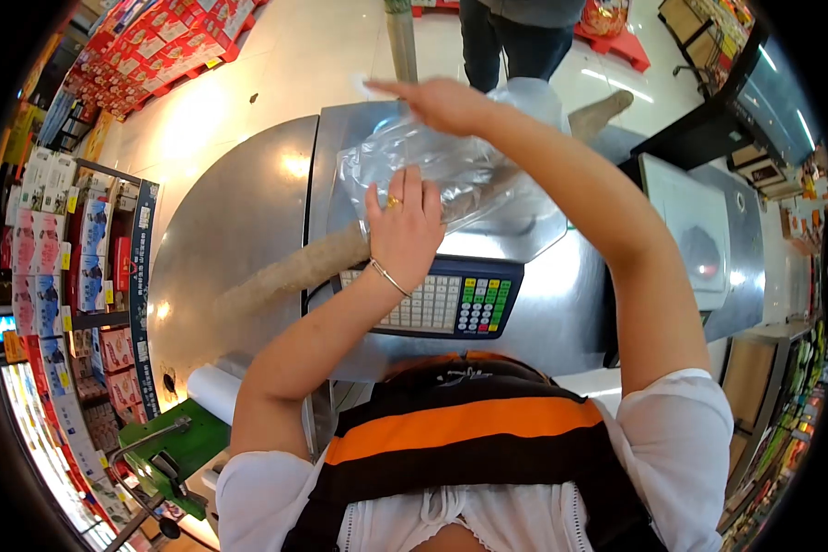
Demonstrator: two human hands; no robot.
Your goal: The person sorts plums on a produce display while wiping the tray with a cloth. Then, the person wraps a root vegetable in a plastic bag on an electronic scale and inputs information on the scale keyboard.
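Note:
A clear plastic bag (pixel 359 170) is spread over the metal pan of a weighing scale (pixel 520 241). One long brown root, like a Chinese yam (pixel 313 262), runs from the lower left to under my left hand; its near end is blurred. Another stretch of root (pixel 600 112) sticks out past the bag at the upper right; whether it is the same piece I cannot tell. My left hand (pixel 407 230) rests on bag and root with fingers spread, thumb hidden. Above the bag's far side, my right hand (pixel 451 106) points a finger leftward, its other fingers partly hidden.
The scale's keypad (pixel 432 299) faces me on a steel counter (pixel 239 212). A white tray-like device (pixel 685 230) stands on the right. A person (pixel 515 37) stands across the counter. Shelves of boxes (pixel 41 248) line the left, above a green metal stand (pixel 179 451).

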